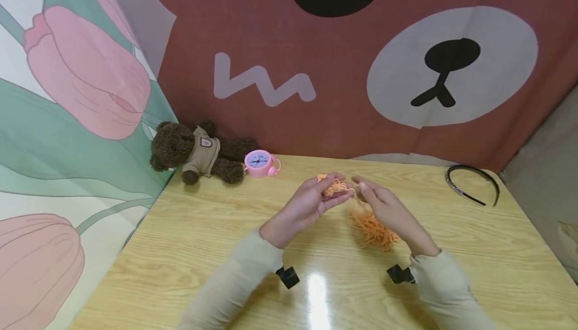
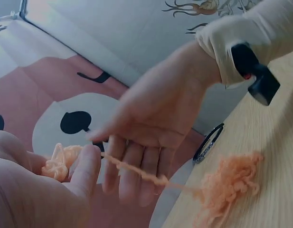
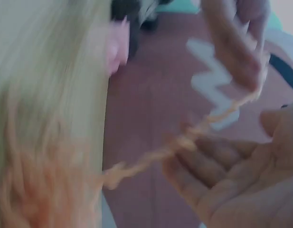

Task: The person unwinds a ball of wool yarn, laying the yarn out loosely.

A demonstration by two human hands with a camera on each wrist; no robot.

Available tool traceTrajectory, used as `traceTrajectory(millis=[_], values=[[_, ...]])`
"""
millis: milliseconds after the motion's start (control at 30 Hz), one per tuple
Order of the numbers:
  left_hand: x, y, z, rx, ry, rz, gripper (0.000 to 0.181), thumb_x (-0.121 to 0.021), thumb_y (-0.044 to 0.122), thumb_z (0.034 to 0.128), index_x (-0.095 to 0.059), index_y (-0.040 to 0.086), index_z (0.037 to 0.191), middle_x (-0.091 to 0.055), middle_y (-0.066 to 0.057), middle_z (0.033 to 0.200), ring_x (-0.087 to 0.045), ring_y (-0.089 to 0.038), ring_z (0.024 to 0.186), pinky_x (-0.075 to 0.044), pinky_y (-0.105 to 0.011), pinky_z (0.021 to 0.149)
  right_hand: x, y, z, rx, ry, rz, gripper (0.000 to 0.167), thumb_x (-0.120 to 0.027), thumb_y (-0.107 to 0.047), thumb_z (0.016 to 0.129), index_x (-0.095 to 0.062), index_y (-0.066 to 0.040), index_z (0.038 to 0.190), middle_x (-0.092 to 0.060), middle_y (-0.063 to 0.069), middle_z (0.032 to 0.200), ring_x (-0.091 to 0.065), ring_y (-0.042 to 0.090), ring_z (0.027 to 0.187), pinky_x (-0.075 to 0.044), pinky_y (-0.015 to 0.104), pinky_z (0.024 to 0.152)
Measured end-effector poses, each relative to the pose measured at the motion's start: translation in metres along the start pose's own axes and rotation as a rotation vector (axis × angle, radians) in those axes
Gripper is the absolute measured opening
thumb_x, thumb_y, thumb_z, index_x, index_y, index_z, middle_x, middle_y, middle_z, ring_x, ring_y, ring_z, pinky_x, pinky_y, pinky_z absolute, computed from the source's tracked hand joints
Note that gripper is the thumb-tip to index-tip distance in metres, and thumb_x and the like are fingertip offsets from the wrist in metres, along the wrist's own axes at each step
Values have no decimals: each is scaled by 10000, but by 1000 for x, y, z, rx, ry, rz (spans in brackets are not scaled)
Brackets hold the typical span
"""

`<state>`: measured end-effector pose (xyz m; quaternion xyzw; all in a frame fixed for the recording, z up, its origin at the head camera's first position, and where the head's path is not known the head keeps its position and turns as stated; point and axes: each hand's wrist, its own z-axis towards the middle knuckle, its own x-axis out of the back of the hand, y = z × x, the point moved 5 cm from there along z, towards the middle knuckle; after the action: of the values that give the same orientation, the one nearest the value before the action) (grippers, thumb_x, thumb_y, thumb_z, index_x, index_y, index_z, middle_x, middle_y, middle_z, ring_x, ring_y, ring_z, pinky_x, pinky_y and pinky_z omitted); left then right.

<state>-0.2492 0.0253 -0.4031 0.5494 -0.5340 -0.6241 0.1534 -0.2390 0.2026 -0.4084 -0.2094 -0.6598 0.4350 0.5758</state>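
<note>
My left hand (image 1: 307, 200) holds a small bundle of orange yarn (image 1: 335, 187) between thumb and fingers, above the table. From it a single strand (image 2: 144, 174) runs down to a loose, tangled pile of orange yarn (image 1: 376, 230) on the tabletop. Facing it, my right hand (image 1: 390, 210) has its fingers extended; in the right wrist view the strand passes across those fingers (image 3: 203, 161) without them curling round it. That view is blurred. In the left wrist view, part of the bundle (image 2: 61, 164) shows behind the left thumb.
On the wooden table (image 1: 203, 250), a brown teddy bear (image 1: 207, 154) lies at the back left beside a pink alarm clock (image 1: 258, 162). A dark headband (image 1: 467, 197) lies at the back right. Printed cloth (image 1: 280, 134) hangs behind the table.
</note>
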Motion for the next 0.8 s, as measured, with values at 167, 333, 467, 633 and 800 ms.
traceTrajectory(millis=[167,333,467,633,800], values=[[9,-1,4,-25,46,55,345,-429,261,1106,-606,54,1317,-623,-125,1283,-676,-168,1054,-569,-290,1018,-1,-10,-5,-43,-33,26,515,-412,-489,1079,-671,-89,1273,-548,68,600,-611,232,638,-602,433,779],[24,-2,6,-28,66,66,384,-424,259,1108,-553,60,1411,-585,-184,1402,-692,-178,1073,-566,-299,1023,23,-10,-14,-110,45,14,481,-497,-516,1041,-722,-112,1173,-469,27,575,-692,213,852,-605,394,841],[31,0,6,-23,69,41,411,-407,256,1113,-506,44,1451,-557,-196,1439,-700,-171,1090,-573,-289,1007,48,-3,-21,-97,134,70,463,-486,-462,1060,-672,-52,1163,-454,12,609,-647,164,810,-588,300,780],[38,5,3,-39,73,17,398,-402,245,1115,-517,53,1444,-573,-202,1415,-706,-141,1031,-588,-264,971,80,10,-31,-41,256,282,321,-516,-366,1062,-633,-68,1035,-412,-16,602,-495,181,647,-580,208,741],[44,12,0,-53,89,12,410,-378,257,1120,-511,64,1457,-516,-225,1486,-695,-148,1082,-569,-278,1012,110,33,-42,-39,459,563,266,-603,-348,1011,-671,-93,1048,-436,-24,645,-414,158,644,-569,182,673]])
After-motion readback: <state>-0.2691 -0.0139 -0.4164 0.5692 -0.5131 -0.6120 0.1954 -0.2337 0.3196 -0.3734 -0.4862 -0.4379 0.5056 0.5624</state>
